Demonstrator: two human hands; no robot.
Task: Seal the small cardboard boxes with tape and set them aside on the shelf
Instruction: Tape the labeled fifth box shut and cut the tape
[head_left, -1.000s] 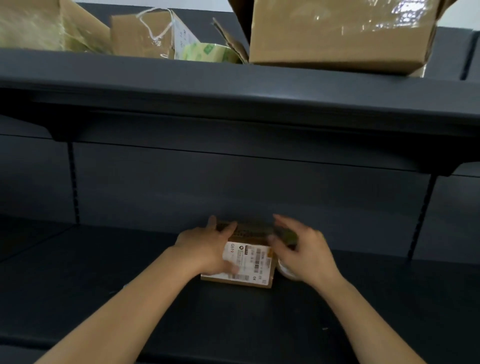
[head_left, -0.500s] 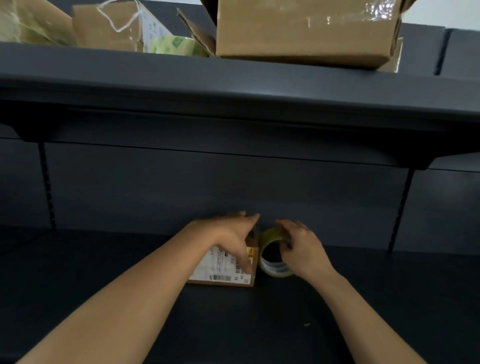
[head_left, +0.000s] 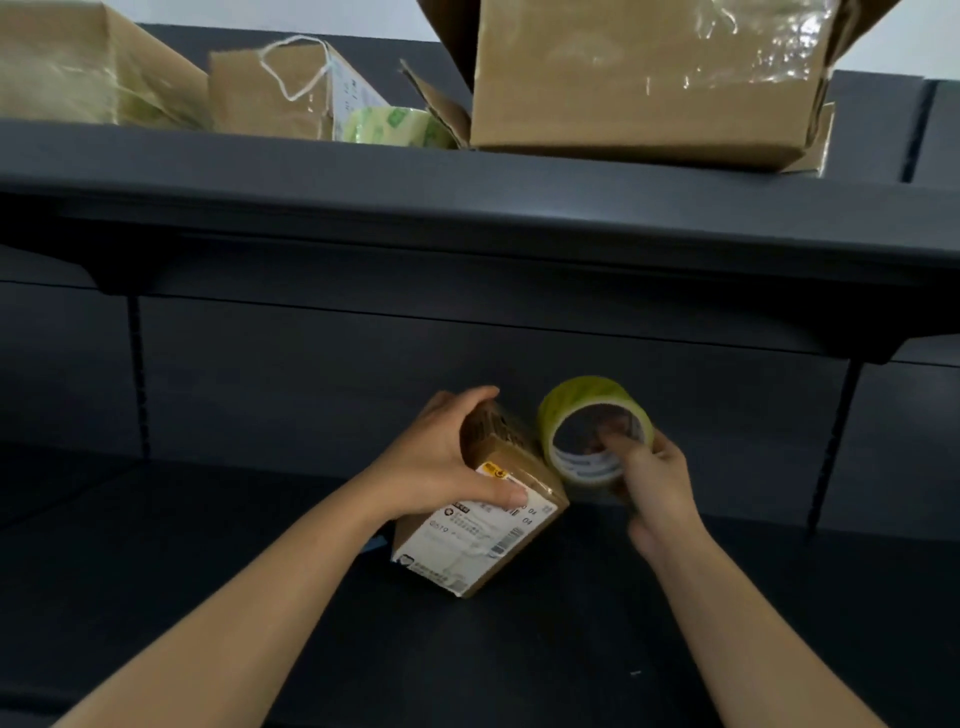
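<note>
A small cardboard box with a white shipping label is tilted up on one edge on the dark lower shelf. My left hand grips its upper end, thumb across the label. Just to the right, my right hand holds a roll of clear yellowish tape upright, fingers hooked through its core. The roll nearly touches the box's right side.
The upper shelf overhangs close above the hands. On it stand a large taped carton, two smaller boxes at the left and a second tape roll. A dark back panel closes the rear.
The box went from lying flat to tilted up in my left hand. My right hand picked the tape roll up off the shelf and raised it beside the box.
</note>
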